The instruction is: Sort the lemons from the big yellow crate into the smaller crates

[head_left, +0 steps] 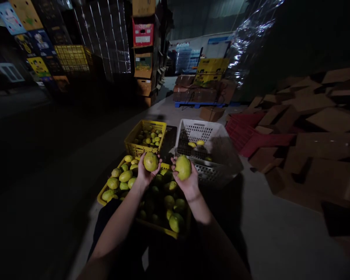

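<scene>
My left hand (145, 174) is closed round a round yellow-green fruit (151, 161), held up above the near yellow crate (102, 198). My right hand (187, 182) grips a second yellow-green fruit (183, 167) beside it, the two fruits a little apart. The near crate below my hands is full of several green and yellow fruits (119, 179). Beyond it stands a smaller yellow crate (134, 149) holding smaller fruits. To the right of that sits a white perforated basket (212, 130) with a few fruits at its bottom.
Flattened cardboard boxes (317, 128) are heaped on the right, with red crates (242, 130) at their edge. A loaded blue pallet (198, 104) stands behind the baskets. Stacked cartons and crates (142, 50) rise at the back and left. The floor is bare concrete, dim on the left.
</scene>
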Demonstrator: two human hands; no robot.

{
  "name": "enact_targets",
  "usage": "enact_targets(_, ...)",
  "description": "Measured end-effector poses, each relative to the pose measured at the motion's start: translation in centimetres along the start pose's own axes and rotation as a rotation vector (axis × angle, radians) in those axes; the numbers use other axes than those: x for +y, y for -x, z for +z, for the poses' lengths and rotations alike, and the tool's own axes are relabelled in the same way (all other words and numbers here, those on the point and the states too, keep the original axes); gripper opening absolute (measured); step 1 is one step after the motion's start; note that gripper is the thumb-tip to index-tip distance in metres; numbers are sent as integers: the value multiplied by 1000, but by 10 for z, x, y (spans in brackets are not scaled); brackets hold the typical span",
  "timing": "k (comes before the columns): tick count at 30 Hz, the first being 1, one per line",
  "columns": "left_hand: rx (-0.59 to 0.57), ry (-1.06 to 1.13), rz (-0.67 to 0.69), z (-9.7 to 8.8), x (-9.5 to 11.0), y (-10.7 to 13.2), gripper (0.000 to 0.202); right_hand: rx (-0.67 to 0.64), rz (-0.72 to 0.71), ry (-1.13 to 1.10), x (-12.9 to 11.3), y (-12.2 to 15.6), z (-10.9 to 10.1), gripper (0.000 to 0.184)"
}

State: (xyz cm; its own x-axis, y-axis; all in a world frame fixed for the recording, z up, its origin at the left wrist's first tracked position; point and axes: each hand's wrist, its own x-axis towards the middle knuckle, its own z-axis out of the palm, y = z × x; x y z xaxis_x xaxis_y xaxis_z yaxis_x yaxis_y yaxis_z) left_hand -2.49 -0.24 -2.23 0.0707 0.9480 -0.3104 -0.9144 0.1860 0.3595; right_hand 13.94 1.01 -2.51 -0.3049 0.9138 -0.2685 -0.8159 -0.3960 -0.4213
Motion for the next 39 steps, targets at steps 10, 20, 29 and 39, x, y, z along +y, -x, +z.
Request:
enact_targets(10, 14, 10, 13, -15, -12, 4, 46, -40, 2, -14, -4, -3, -20, 31)
enact_targets(20, -72, 99, 68, -3, -19, 15, 38, -79, -105, -57, 5, 6, -14, 28)
enact_targets(29, -108, 242, 133, 8, -29, 11, 37, -1, -154, -221, 21, 2, -3, 23)
enact_targets(39, -111, 241, 80, 14, -33, 6, 41, -30, -118, -219, 27, -5, -4, 25)
